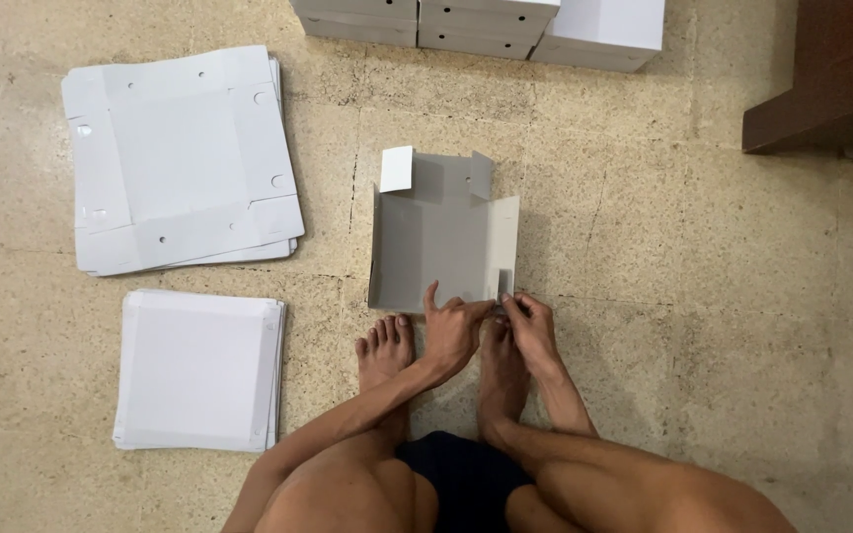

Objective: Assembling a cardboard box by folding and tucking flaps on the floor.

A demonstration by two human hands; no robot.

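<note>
A half-folded grey cardboard box point(438, 237) lies on the stone floor in front of my feet, its side walls and far flaps turned up. My left hand point(451, 331) rests on the box's near edge, fingers pinching toward the near right corner. My right hand point(530, 326) pinches the small corner flap point(504, 284) at that same corner. Both hands touch the cardboard side by side.
A stack of flat die-cut box blanks point(180, 158) lies at the upper left. A stack of flat square sheets point(199, 368) lies at the lower left. Finished white boxes point(486, 25) line the top edge. Dark wooden furniture point(831, 79) stands at the upper right.
</note>
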